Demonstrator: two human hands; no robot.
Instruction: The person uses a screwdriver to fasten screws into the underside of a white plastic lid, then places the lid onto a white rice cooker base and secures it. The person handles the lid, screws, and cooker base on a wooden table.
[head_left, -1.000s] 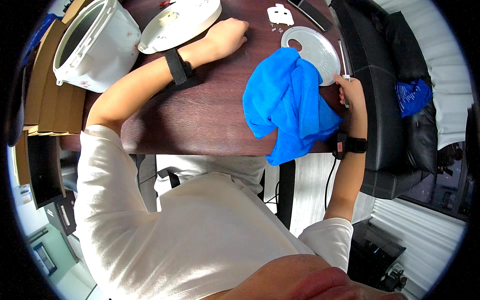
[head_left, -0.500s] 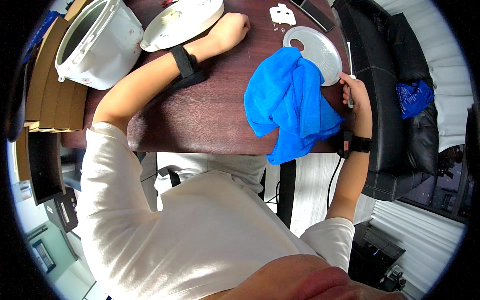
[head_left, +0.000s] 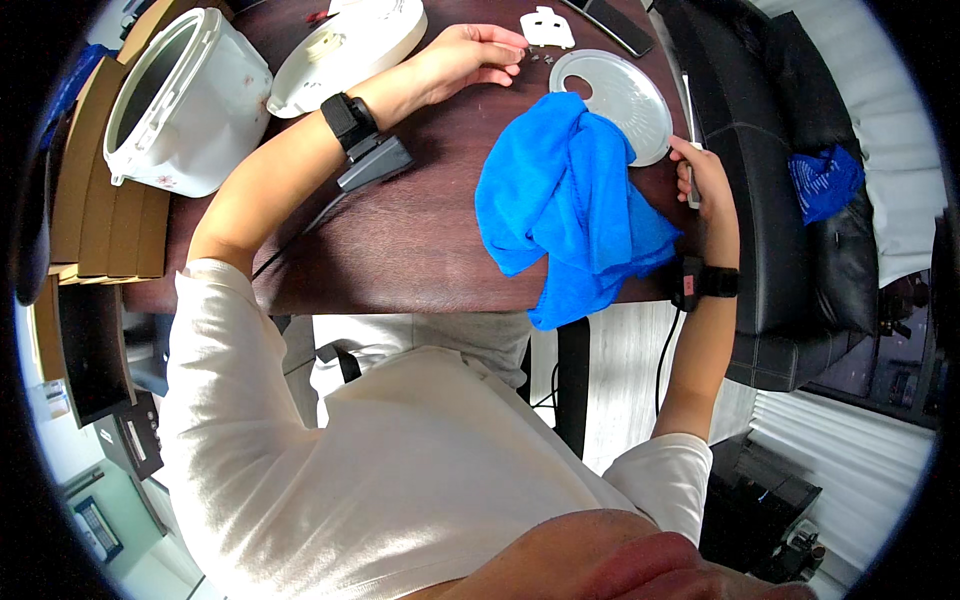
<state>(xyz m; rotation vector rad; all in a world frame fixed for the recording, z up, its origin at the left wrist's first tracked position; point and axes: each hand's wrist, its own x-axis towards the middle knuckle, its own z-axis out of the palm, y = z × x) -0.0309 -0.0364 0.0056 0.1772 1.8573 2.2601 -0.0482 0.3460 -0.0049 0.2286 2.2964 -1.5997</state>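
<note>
My left hand (head_left: 470,55) lies on the dark wooden table (head_left: 400,230) at the far side, fingers loosely spread, fingertips beside a few small screws (head_left: 537,57). A small white plastic piece (head_left: 546,25) sits just beyond them. My right hand (head_left: 705,180) is at the table's right edge, closed on a slim grey tool (head_left: 690,120) that points away from me. A round silver metal plate (head_left: 620,95) lies between the hands, partly under a crumpled blue cloth (head_left: 570,215) that hangs over the near edge.
A white cooker pot (head_left: 185,100) stands at the far left, its white lid (head_left: 345,45) beside it. A small black device (head_left: 375,165) with a cable lies under my left forearm. Cardboard (head_left: 95,220) is stacked left; a black chair (head_left: 790,180) with a blue rag (head_left: 825,180) stands right.
My left hand has slid right along the far side of the table, to the small screws. My right hand stays at the table edge with the tool.
</note>
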